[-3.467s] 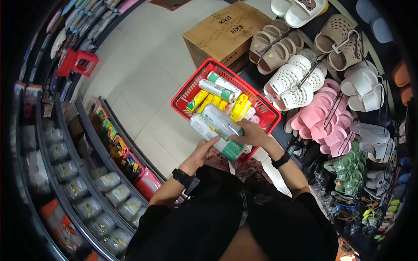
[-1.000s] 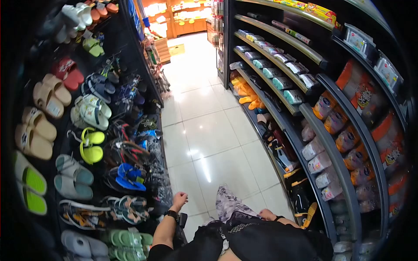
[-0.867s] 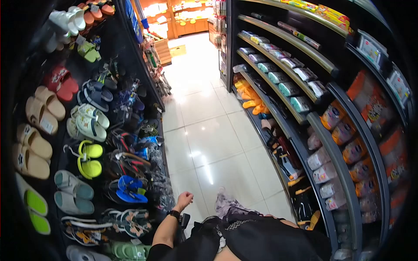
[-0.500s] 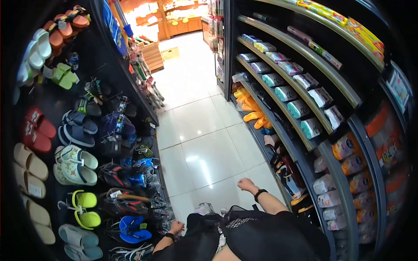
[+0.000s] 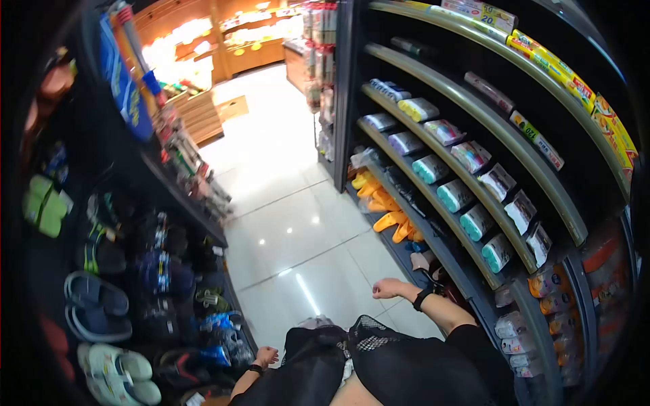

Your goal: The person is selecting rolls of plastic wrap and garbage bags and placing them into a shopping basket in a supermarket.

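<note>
My right hand hangs over the tiled floor, fingers curled together, with a dark band on the wrist. Whether anything is inside it is too small to tell. Lower and to the left, my left hand is beside the shoe display, its fingers loosely curled; a dark band circles that wrist too. Black clothing with mesh parts covers my body between the two arms. Neither hand touches the shelves.
Pale clogs, dark slides and green slippers hang on the left. At right, curved shelves carry rolled packs; orange slippers sit low. A wooden crate stands beyond the aisle.
The view has moved forward and turned slightly, so the left slippers slide down and outward and the right shelves look nearer. Both hands remain low in front of my body.
</note>
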`<state>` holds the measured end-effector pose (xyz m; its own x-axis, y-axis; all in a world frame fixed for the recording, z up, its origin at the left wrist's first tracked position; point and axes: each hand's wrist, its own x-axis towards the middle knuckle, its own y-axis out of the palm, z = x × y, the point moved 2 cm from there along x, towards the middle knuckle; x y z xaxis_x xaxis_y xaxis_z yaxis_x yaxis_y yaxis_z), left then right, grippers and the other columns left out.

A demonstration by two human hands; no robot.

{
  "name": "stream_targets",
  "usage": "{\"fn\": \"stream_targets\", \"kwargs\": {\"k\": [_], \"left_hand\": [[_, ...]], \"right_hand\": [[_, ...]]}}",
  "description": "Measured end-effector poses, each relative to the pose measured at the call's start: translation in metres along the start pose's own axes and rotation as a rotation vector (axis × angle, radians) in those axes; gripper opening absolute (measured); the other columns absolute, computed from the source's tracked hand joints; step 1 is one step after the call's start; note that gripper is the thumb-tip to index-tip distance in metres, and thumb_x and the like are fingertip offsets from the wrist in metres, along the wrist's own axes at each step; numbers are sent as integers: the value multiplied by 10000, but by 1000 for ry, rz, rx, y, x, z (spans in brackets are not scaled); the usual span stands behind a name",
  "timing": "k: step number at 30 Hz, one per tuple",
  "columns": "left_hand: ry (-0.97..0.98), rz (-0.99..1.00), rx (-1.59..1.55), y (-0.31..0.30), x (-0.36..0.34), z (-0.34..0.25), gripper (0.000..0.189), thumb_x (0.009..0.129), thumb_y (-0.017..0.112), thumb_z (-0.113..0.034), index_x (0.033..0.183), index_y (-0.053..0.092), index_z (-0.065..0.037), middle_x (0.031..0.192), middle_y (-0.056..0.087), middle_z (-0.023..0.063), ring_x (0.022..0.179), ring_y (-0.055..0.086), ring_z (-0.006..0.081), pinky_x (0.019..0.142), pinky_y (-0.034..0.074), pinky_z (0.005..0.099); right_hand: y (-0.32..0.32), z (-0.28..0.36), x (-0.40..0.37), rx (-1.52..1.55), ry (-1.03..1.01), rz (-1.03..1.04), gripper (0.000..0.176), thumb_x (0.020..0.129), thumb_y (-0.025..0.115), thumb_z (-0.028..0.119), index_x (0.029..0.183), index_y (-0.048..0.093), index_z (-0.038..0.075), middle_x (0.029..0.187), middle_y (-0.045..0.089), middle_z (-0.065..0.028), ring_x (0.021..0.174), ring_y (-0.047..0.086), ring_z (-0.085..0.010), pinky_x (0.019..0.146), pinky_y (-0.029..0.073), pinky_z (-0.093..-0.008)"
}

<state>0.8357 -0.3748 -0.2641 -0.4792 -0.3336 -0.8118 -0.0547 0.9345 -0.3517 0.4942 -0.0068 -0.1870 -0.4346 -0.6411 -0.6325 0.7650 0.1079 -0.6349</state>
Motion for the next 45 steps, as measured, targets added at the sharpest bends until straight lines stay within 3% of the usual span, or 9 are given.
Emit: {"fn": "stream_targets", "kwargs": {"k": [5, 6, 8, 11, 20, 29, 39, 43, 45], "left_hand": [[184, 114, 214, -57, 144, -154, 231, 761, 590, -199, 862, 602, 8, 733, 634, 93, 631, 632, 177, 547, 502, 295], [404, 132, 303, -50, 176, -211, 256, 757, 596, -210, 871, 602, 19, 733, 637, 100, 639, 634, 182, 577, 504, 305], [478, 171, 331, -51, 181, -308, 274, 775, 602, -226, 889, 597, 24, 765, 642, 106, 662, 634, 184, 614, 502, 296], [822, 293, 238, -4, 179, -486, 261, 828, 584, -223, 920, 598, 21, 791, 631, 92, 690, 620, 161, 643, 506, 291], [1072, 523, 297, 46, 164, -786, 223, 873, 562, -178, 1021, 566, -12, 865, 606, 50, 773, 580, 115, 697, 473, 248], [1126, 715, 225, 67, 184, -974, 209, 880, 567, -156, 1030, 563, -11, 888, 601, 31, 802, 569, 92, 711, 462, 228], [1408, 972, -69, 56, 210, -1211, 239, 855, 562, -66, 1082, 539, 8, 920, 590, 45, 793, 537, 62, 728, 438, 205], [1509, 1010, -92, 52, 215, -1278, 290, 856, 533, -25, 1140, 487, 8, 984, 564, 63, 830, 547, 94, 789, 457, 244], [1530, 1080, -110, 56, 221, -1303, 336, 840, 535, 1, 1167, 459, 19, 1024, 553, 78, 827, 551, 101, 783, 452, 241]], "right_hand": [[-173, -8, 7, -5, -87, -433, 291, 767, 560, 299, 921, 627, 61, 886, 638, -164, 835, 608, -320, 723, 484, -403], [-239, 2, -18, -31, -66, -511, 319, 778, 566, 321, 967, 614, 68, 910, 636, -130, 854, 605, -289, 716, 479, -379], [-304, 8, -29, -75, -12, -469, 325, 771, 580, 307, 973, 601, 52, 913, 620, -129, 847, 600, -284, 729, 477, -371], [-433, 7, -78, -339, -95, -784, 284, 779, 584, 266, 964, 586, 51, 938, 587, -142, 882, 574, -314, 756, 469, -409], [-662, -47, -95, -636, 97, -835, 319, 776, 618, 197, 1027, 532, 19, 976, 559, -138, 995, 525, -301, 836, 432, -395], [-812, -121, -35, -679, 291, -743, 385, 809, 598, 225, 1113, 490, 15, 1085, 518, -144, 1061, 493, -287, 901, 400, -395], [-958, -215, 63, -534, 301, -956, 534, 809, 592, 244, 1231, 411, -28, 1187, 458, -197, 1130, 443, -339, 973, 367, -396], [-1013, -232, 103, -495, 380, -1058, 530, 786, 608, 281, 1192, 456, -23, 1143, 512, -218, 1071, 504, -350, 932, 403, -411], [-1032, -251, 123, -489, 568, -998, 517, 784, 606, 283, 1180, 467, -20, 1148, 512, -231, 1078, 503, -348, 927, 405, -409]]}}
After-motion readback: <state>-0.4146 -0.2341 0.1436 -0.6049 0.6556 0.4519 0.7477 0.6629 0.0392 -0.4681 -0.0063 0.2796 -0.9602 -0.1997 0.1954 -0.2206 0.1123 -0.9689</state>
